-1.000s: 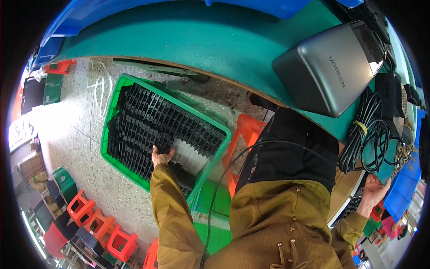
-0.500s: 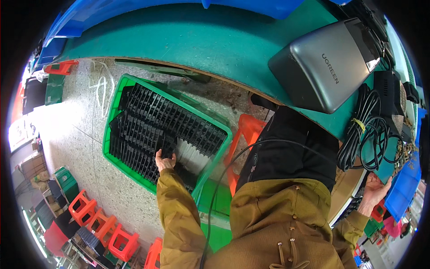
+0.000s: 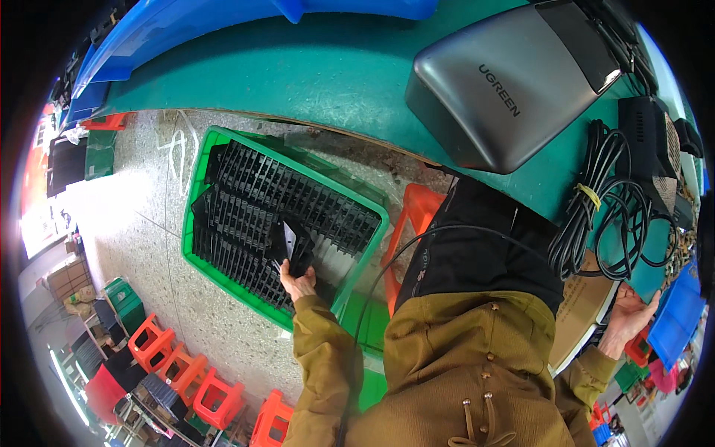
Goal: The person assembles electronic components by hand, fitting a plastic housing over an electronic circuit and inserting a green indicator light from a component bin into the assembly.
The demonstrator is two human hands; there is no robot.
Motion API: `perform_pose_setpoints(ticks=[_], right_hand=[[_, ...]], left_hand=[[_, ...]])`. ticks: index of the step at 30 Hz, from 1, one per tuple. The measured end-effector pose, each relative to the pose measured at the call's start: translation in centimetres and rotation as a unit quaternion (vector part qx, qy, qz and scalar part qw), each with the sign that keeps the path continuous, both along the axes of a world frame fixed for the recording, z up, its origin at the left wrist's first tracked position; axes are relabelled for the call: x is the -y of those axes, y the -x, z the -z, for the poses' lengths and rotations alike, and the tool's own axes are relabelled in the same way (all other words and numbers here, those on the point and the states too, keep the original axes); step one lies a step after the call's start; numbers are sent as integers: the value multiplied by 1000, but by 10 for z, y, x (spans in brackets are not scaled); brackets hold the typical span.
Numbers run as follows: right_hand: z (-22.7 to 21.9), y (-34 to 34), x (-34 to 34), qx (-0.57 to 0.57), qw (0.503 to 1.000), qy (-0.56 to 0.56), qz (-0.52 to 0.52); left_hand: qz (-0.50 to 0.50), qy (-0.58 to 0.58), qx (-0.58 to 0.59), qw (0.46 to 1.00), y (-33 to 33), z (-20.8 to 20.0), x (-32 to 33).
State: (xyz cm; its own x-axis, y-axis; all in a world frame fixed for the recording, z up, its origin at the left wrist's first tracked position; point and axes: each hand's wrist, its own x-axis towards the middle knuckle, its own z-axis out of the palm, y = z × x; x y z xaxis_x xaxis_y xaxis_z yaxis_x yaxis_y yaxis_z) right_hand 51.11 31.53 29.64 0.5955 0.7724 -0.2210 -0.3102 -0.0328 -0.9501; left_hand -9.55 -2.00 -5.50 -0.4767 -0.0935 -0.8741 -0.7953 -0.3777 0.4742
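Note:
My left hand (image 3: 299,282) is closed on the near edge of a flat black plastic part (image 3: 304,242), lifted over the green crate and tilted so a pale shiny patch shows on it. Rows of similar black parts (image 3: 257,171) stand closely packed on edge in the green crate (image 3: 195,249). Off to the right, my right hand (image 3: 629,319) rests by the edge of the green table, fingers stretched out and nothing visible in it.
A large grey box-shaped device (image 3: 506,89) stands on the green table (image 3: 328,82). Next to it lie a coiled black cable (image 3: 596,197) and a black power adapter (image 3: 646,141). A thin cable crosses my lap. Red stools (image 3: 216,395) stand on the floor at lower left.
My left hand has raised one black part out of the rows and moved right and slightly nearer to me. The view has shifted a little; my right hand stays by the table edge.

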Motion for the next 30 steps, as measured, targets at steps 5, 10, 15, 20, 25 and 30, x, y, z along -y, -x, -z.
perform_pose_setpoints(ticks=[5,10,15,20,25,30], right_hand=[[2,7,-1,-5,1000,3,1],[2,-4,2,-2,1000,-12,-5],[6,-6,4,3,1000,-14,-7],[7,6,3,-13,1000,-16,-19],[2,29,3,-14,999,-30,-20],[8,47,5,5,1000,-2,12]], left_hand=[[-47,-80,-54,994,-14,13,25],[-46,-123,-124,984,-44,-9,9],[-101,-179,-162,965,-54,-65,2],[-68,-149,-281,946,-32,-133,18],[-39,-203,-361,909,3,-238,-1],[102,-273,-369,882,44,-328,0]])
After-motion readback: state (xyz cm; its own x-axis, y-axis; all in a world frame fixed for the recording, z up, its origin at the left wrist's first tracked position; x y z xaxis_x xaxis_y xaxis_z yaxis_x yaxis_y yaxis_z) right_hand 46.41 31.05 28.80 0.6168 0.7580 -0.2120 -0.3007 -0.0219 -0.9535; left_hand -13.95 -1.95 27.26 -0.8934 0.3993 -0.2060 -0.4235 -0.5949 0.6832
